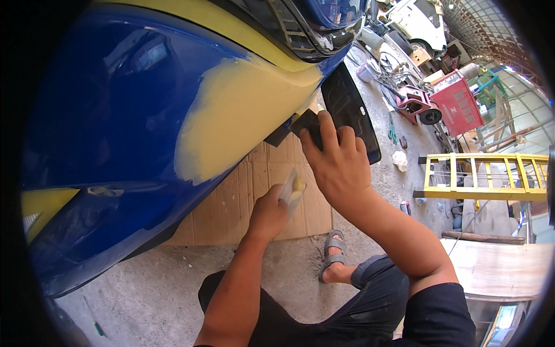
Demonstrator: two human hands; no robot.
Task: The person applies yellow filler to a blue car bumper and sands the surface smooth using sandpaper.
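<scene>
A blue vehicle body panel (115,104) takes up the left side, with a broad patch of cream-yellow body filler (237,115) spread across its corner. My right hand (341,168) grips a dark, flat filler spreader (309,124) at the patch's right-hand end, by the panel's edge. Whether the blade touches the surface cannot be made out. Lower and to the left, my left hand (269,215) is closed on a thin, pale putty board (289,184) carrying a small lump of yellow filler (299,185).
Flattened cardboard (225,211) lies on the concrete beneath the panel. A black panel (350,113) stands beyond my right hand. Rightward are a yellow ladder (485,191), a red machine (457,104) and a wooden board (497,269). A screwdriver (98,328) lies at lower left.
</scene>
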